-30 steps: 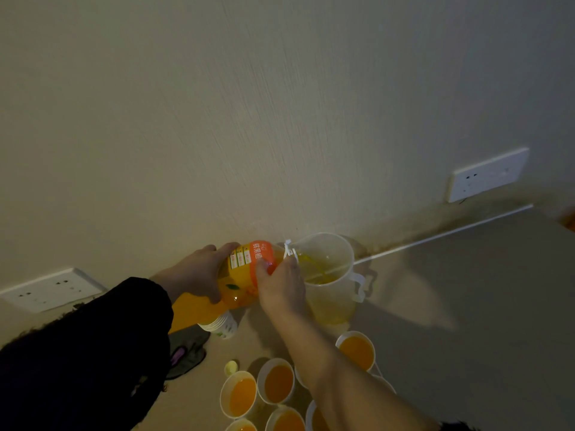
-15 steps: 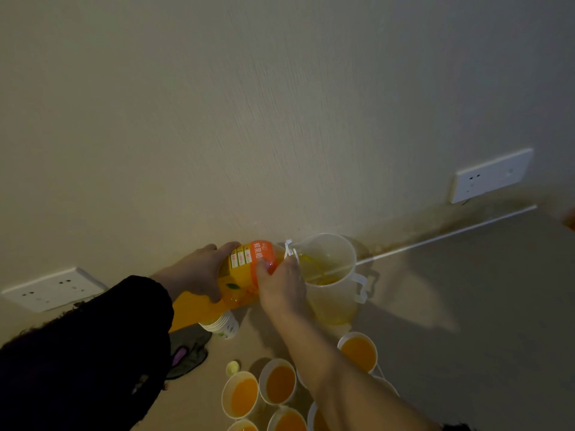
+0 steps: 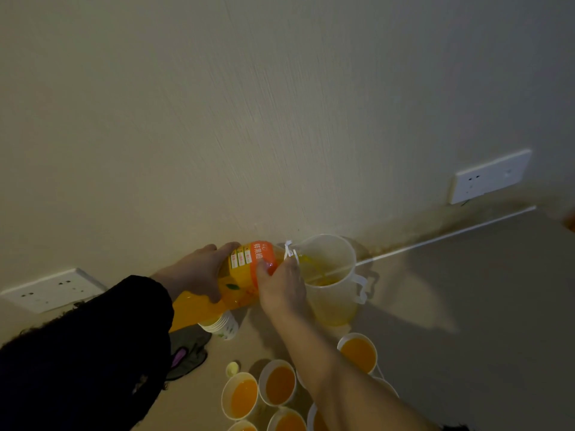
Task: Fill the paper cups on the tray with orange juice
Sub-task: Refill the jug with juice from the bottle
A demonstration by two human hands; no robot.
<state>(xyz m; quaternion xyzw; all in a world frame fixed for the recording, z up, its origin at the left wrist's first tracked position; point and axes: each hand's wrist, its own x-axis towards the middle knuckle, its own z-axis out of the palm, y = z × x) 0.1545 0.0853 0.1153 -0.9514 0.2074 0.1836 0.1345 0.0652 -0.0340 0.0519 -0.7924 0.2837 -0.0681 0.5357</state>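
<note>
An orange juice bottle [image 3: 239, 275] with an orange label lies tipped toward the right, its mouth over a clear plastic jug [image 3: 333, 293] that holds some juice. My left hand [image 3: 196, 272] grips the bottle's body from the left. My right hand [image 3: 281, 284] holds the bottle near its neck, beside the jug's rim. Several paper cups with juice in them stand below: one [image 3: 357, 353] right of my forearm, two [image 3: 278, 384] [image 3: 241, 396] left of it, more at the bottom edge. The tray under them is mostly hidden.
A stack of paper cups [image 3: 222, 326] lies under the bottle. A small yellow bottle cap [image 3: 232, 368] and a dark glove [image 3: 186, 353] lie left of the cups. Wall sockets sit at the left [image 3: 49, 289] and the right [image 3: 488, 177].
Both hands and the bottle stay as they were, tilted over the jug. The view has shifted very slightly.
</note>
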